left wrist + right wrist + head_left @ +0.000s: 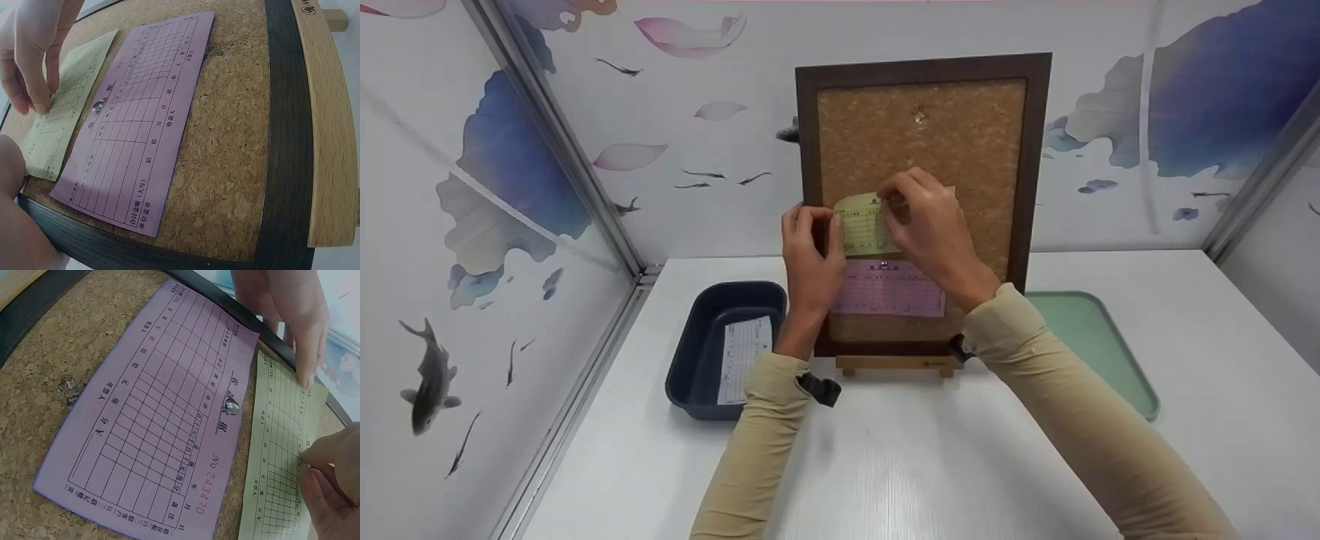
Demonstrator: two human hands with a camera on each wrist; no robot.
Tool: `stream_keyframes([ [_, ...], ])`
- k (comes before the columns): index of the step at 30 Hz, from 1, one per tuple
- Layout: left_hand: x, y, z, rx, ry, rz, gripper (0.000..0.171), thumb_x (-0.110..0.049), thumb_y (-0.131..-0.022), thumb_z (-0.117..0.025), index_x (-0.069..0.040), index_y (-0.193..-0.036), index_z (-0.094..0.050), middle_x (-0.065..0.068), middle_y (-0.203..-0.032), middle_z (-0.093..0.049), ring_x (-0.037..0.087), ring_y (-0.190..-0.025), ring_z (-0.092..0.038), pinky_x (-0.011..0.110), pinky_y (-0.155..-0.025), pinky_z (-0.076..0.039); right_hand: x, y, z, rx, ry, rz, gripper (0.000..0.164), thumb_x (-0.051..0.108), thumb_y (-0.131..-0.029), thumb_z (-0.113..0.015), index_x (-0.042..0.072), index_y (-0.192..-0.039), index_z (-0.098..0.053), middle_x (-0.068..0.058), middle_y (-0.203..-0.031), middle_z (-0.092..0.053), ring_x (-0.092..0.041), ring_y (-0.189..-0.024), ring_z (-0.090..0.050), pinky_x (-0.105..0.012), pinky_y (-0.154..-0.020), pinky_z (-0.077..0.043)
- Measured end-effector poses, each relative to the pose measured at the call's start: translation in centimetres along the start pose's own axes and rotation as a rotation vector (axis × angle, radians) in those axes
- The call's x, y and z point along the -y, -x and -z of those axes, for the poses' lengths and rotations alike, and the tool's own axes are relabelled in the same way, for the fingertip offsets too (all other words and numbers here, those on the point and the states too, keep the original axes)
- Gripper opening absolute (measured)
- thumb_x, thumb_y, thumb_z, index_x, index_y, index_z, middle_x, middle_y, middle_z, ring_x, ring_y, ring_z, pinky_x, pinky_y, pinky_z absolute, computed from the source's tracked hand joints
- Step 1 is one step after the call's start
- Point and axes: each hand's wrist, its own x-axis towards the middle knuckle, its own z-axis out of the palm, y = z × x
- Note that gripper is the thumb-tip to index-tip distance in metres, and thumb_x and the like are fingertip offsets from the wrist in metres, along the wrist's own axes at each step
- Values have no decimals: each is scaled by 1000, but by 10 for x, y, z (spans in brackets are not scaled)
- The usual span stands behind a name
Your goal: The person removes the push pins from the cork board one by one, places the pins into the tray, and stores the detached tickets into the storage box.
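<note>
Left hand (814, 259) and right hand (936, 225) at work on a yellow slip (859, 229) against a corkboard (870, 135).
Head view: the left fingers pinch the yellow slip's left end, the right fingers come together at its upper edge; just below them a pink slip (889, 294) is held by a clear pin (884, 265). Down and left of the left fingers, a blue box (678, 360) on the counter (877, 472) holds a white slip (744, 360); down and right of the right fingers lies a green tray (1099, 330). Left wrist view: the right fingertips touch the yellow slip, beside the pink slip; the left hand shows only partly. Right wrist view: the right fingers grasp what looks like a small pin (308, 466), mostly hidden.
</note>
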Motion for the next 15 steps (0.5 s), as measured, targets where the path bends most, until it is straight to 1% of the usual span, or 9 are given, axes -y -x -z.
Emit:
stream_keyframes([
  [3, 0, 0, 0, 3, 4, 0, 20, -24, -112, -60, -6, -114, -68, 13, -133, -55, 23, -130, -54, 39, -111, -49, 0, -1, -1, 2, 2, -2, 11, 5, -101, -72, 4, -112, -73, -12, -110, -71, -25, -101, -72, -36, -89, -61],
  [9, 1, 0, 1, -3, -5, -8, 19, -24, -112, -61, -6, -114, -68, 13, -133, -56, 22, -129, -55, 38, -111, -49, 1, -4, -1, 1, -9, -15, 10, 5, -102, -72, 3, -112, -73, -13, -107, -71, -24, -97, -70, -36, -86, -60],
  [15, 1, -1, 2, -8, 10, -10, 18, -23, -111, -62, -7, -114, -69, 11, -129, -58, 21, -123, -56, 36, -106, -51, 1, -5, -1, -7, -14, -37, 10, 4, -101, -73, 3, -111, -73, -12, -105, -72, -23, -96, -70, -36, -85, -61],
])
